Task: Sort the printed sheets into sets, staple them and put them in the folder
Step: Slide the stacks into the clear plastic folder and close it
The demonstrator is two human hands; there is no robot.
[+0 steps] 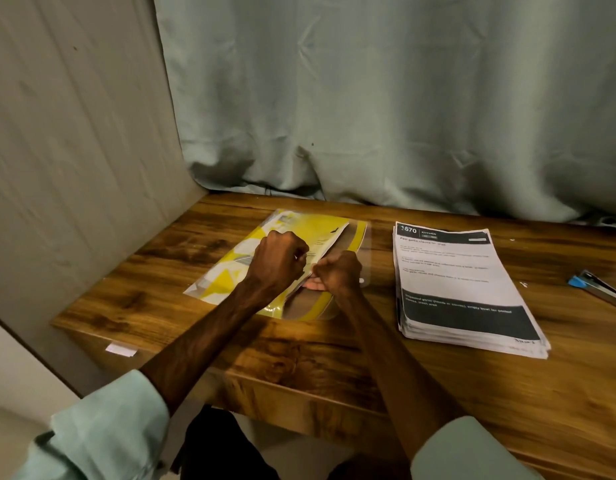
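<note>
Wooden table, dark-grained, set into a corner. Left of centre lies a yellow-and-clear plastic folder, flat and angled to the table edge. Well apart on the right is a stack of printed sheets, face up, its edges slightly uneven. At the far right a stapler with a blue end is partly out of view. A small white scrap lies between stack and stapler. A white label is on the near left edge.
</note>
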